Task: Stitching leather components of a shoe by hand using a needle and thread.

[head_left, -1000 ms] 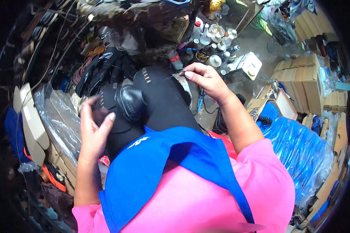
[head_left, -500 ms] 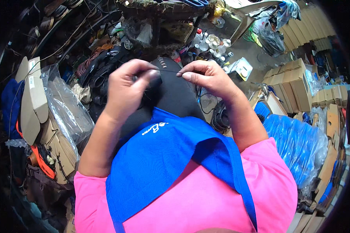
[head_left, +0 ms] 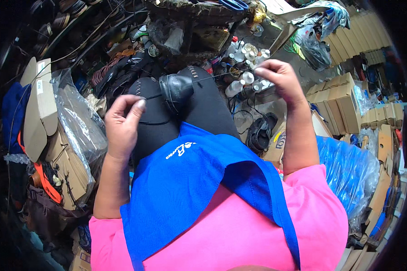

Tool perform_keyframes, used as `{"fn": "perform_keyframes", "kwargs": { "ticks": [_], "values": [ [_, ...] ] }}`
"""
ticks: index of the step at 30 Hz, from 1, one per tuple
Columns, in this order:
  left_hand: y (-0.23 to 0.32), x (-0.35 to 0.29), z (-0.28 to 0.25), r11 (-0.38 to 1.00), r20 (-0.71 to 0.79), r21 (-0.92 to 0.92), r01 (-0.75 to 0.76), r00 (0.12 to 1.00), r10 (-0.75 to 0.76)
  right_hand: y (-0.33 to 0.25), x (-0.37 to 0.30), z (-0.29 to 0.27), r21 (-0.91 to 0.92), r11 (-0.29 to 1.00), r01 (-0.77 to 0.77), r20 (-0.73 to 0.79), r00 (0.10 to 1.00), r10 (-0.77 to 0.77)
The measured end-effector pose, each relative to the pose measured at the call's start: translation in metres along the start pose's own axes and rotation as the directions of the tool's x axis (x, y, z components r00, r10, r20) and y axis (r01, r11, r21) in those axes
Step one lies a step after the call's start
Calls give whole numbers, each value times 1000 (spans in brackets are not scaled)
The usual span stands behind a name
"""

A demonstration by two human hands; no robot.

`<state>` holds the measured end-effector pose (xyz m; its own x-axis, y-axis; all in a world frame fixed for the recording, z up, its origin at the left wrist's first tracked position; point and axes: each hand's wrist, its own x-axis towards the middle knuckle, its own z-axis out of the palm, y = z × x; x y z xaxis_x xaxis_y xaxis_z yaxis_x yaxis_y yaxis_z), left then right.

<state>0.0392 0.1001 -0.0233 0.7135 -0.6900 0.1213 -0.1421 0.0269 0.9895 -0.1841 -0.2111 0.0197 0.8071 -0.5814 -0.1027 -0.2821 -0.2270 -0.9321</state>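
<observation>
A glossy black leather shoe [head_left: 177, 90] is held between my black-clad knees. Left of it, my left hand [head_left: 124, 124] pinches a dark cord [head_left: 153, 96] between thumb and forefinger; the cord runs to the shoe's left side. My right hand [head_left: 280, 81] is raised farther out to the right. Its thumb and fingertips are closed on a thin dark thread [head_left: 217, 76], drawn taut from the shoe's right side. A slack dark loop hangs below the shoe, near my left thigh.
White bottles [head_left: 235, 88] crowd the floor beyond my right knee, below a worn bench [head_left: 196, 13]. Cardboard cartons [head_left: 334, 101] and a blue plastic-wrapped bundle [head_left: 348, 169] stand at right. Flat cardboard pieces [head_left: 40, 108] and clear plastic [head_left: 79, 119] lie at left.
My hands, close together over the knees before, have spread apart. The left moved down and left, the right outward to the right, pulling the thread long. The shoe now shows between them.
</observation>
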Motion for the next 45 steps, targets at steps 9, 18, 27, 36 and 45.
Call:
{"fn": "perform_keyframes", "kwargs": {
  "ticks": [9, 18, 27, 36, 45],
  "values": [
    [-27, -7, 30, 991, 329, 95, 96, 936, -123, -13, 0, -16, 910, 334, 244, -95, 909, -407],
    [-47, 39, 54, 616, 351, -412, 671, 741, -573, -29, -15, -26, 742, 581, 334, -73, 902, -426],
    [-44, 57, 54, 313, 710, -533, 786, 617, -341, -11, -13, 41, 57, 989, 135, 35, 990, -137],
    [-52, 40, 48, 310, 692, -573, 758, 651, -312, 19, 14, 84, -194, 973, 128, 253, 964, -76],
    [-53, 41, 60, 234, 642, -676, 699, 714, -278, 15, 41, 105, -97, 977, 190, 373, 917, -141]
  ]
}}
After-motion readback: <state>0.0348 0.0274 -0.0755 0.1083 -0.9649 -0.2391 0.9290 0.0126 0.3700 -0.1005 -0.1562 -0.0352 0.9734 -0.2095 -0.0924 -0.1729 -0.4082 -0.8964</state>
